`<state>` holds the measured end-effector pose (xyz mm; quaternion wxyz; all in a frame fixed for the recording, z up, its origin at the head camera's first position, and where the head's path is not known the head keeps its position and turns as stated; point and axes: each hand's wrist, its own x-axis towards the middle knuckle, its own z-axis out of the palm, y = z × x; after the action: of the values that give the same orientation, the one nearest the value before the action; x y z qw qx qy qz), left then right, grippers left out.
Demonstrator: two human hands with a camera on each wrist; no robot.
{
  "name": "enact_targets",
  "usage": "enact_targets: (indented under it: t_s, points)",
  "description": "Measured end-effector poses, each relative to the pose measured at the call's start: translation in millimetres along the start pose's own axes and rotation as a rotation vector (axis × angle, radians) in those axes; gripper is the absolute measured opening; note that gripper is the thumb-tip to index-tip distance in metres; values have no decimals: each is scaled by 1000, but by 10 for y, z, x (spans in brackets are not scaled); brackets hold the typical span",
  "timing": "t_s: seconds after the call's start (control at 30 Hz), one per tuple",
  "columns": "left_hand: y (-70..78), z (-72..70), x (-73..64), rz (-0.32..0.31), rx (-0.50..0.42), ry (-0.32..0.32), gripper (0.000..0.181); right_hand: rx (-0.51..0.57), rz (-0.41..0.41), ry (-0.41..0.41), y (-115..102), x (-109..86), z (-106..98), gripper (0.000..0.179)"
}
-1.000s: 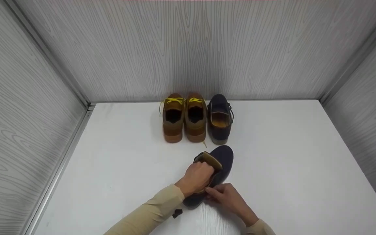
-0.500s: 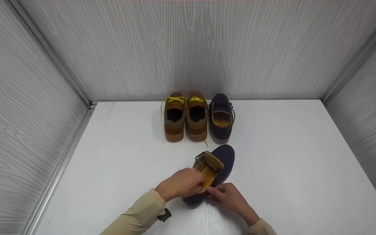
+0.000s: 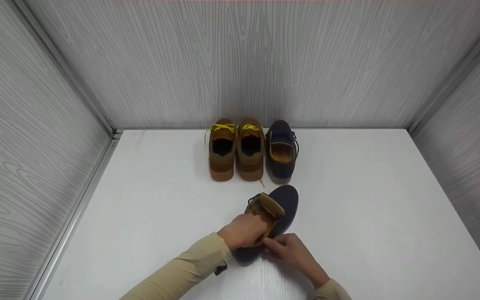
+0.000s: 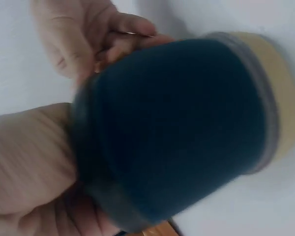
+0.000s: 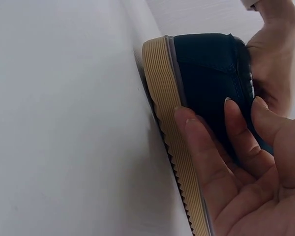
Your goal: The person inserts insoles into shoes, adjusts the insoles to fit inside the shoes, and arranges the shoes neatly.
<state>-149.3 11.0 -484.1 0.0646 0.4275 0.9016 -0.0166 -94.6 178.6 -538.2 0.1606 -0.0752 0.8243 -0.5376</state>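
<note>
A dark navy lace-up shoe [image 3: 286, 201] stands on the white table, toe pointing away and to the right, its tongue raised. My left hand [image 3: 244, 229] reaches down into its opening; the fingertips are hidden inside. My right hand [image 3: 291, 251] pinches the right rim near the heel, thumb on the edge. In the right wrist view, its fingers [image 5: 206, 162] lie along the shoe's side and ribbed tan sole [image 5: 163, 78]. The left wrist view shows the navy heel [image 4: 182, 132] close up, with my left hand [image 4: 29, 162] at the collar.
Behind, against the grey wood-grain wall [image 3: 240, 62], a row holds two brown shoes [image 3: 221, 166] [image 3: 250, 166] with yellow laces and a matching navy shoe [image 3: 281, 173]. A loose yellow lace end trails on the table [image 3: 161, 179]. Panels close off both sides.
My left hand draws back toward the heel, showing the yellowish insole, then moves forward into the shoe again. My right hand and the shoe hardly move.
</note>
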Motion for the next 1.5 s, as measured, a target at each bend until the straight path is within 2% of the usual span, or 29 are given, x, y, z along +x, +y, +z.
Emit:
enact_targets:
  t_s: [0.17,0.23,0.4,0.47,0.63,0.7,0.77,0.8,0.87,0.93,1.0,1.03,1.1,1.17,1.3,1.4,1.5]
  points:
    - [153,15,-3,-36,240,72,11,11,25,-3,128,22,-9,36]
    - [167,19,22,-50,252,63,11,15,21,0,138,24,-26,37]
    - [59,3,147,-59,46,-30,11,-39,-9,24,138,41,-68,40]
    - [23,-9,179,-48,-4,-60,11,-60,-19,34,128,44,-79,40]
    - [-51,-80,141,-17,-128,-103,16,-93,-24,46,58,21,-83,42]
    - [-97,-97,80,-12,-196,-61,17,-108,-8,40,22,1,-77,42]
    - [-164,-80,3,-44,-236,32,14,-127,6,35,-16,-15,-68,43]
    - [-204,-56,-36,-82,-252,98,13,-146,10,38,-34,-19,-63,44]
    - [-286,15,-112,-202,-281,205,16,-172,22,51,-67,-15,-49,47]
    - [-361,109,-179,-324,-327,217,27,-189,37,67,-93,-1,-27,52]
    - [-403,210,-228,-390,-419,163,32,-186,60,68,-108,10,2,54]
    - [-412,257,-245,-395,-462,123,32,-177,74,64,-112,13,19,53]
    - [-412,339,-259,-363,-552,76,24,-164,98,58,-117,15,52,49]
    - [-395,392,-245,-313,-625,80,13,-167,113,62,-117,13,73,40]
    - [-312,402,-166,-247,-679,155,6,-182,133,113,-111,-22,28,26]
    - [-217,348,-65,-238,-701,232,6,-179,146,173,-106,-53,-94,22]
    - [-120,290,106,-237,-708,342,6,-203,143,270,-102,-46,-274,21]
